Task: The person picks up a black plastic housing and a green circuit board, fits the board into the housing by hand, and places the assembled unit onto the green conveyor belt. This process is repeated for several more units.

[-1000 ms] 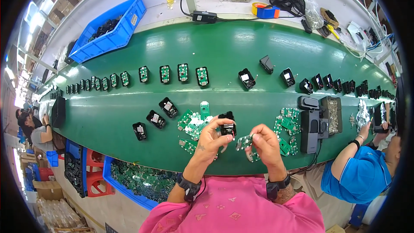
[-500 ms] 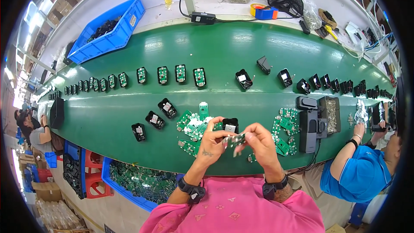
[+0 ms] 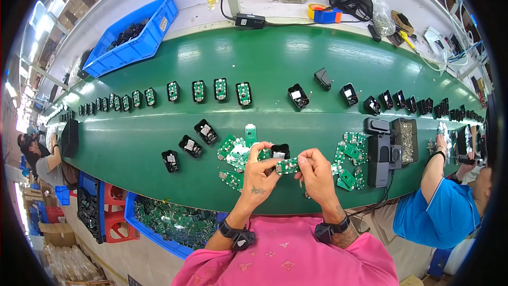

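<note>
Between my hands is a small green circuit board [image 3: 287, 166], its component side now facing up. My right hand [image 3: 316, 173] pinches the board's right end. My left hand [image 3: 258, 176] is closed round the left side of an open black plastic housing [image 3: 280, 150] with a pale part inside. The left thumb lies by the board's left end, and the board covers the housing's near edge. To the left, a pile of circuit boards [image 3: 236, 152] lies partly behind my left hand. More circuit boards [image 3: 350, 153] are spread out to the right.
Several black housings [image 3: 190, 146] sit left of the pile. Rows of housings [image 3: 220, 90] run along the far side. A grey power screwdriver-like device [image 3: 378, 159] stands right, beside a tray of small metal parts [image 3: 407, 140]. Blue bins [image 3: 172, 222] hold boards; a co-worker [image 3: 439, 212] sits right.
The circuit board has turned from a steep tilt to nearly flat, showing its green face. My right hand has shifted slightly, while the left stays at the housing.
</note>
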The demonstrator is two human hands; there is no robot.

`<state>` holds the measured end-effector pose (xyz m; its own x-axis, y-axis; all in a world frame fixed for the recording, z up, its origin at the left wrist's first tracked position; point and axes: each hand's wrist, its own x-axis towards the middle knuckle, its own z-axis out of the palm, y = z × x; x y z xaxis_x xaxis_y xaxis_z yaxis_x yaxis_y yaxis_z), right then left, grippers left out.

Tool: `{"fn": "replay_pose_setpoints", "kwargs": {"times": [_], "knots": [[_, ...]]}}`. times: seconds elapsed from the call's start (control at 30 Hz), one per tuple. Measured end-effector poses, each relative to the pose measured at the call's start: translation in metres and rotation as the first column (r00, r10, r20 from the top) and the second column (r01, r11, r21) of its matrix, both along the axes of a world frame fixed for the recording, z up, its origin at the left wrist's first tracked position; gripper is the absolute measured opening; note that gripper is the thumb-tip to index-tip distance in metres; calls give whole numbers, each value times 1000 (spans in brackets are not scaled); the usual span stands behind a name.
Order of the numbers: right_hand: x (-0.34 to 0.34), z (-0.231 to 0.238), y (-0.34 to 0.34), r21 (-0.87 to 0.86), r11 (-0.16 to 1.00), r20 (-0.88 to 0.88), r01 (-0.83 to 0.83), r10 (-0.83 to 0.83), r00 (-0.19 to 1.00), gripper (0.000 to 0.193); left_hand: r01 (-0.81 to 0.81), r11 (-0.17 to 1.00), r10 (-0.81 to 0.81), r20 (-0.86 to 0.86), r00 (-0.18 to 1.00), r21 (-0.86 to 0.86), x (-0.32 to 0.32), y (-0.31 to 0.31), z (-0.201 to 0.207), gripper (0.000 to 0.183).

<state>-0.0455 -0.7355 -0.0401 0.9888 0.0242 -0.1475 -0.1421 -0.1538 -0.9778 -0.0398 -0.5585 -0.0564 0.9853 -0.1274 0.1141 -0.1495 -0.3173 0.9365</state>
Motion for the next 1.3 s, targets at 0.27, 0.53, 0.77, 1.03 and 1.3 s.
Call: {"fn": "replay_pose_setpoints", "kwargs": {"times": [0.27, 0.53, 0.77, 1.03, 1.3], "knots": [[0, -7, 1, -157, 984, 140, 88, -66, 988, 13, 45, 808, -224, -236, 946, -587, 0, -7, 9, 62], [5, 9, 1, -369, 895, 619, 252, 34, 785, 24, -33, 827, -214, -369, 904, -561, 2, -7, 4, 52], [14, 1, -2, -289, 957, 479, -12, 155, 864, 18, -9, 809, -238, -343, 909, -587, 2, -11, 5, 47], [19, -6, -8, -117, 977, 509, -180, 214, 833, 21, -36, 738, -353, -431, 830, -674, 1, -11, 13, 51], [16, -10, -5, -36, 981, 478, -188, 183, 859, 14, -22, 747, -323, -391, 862, -664, 0, -13, 17, 45]]}}
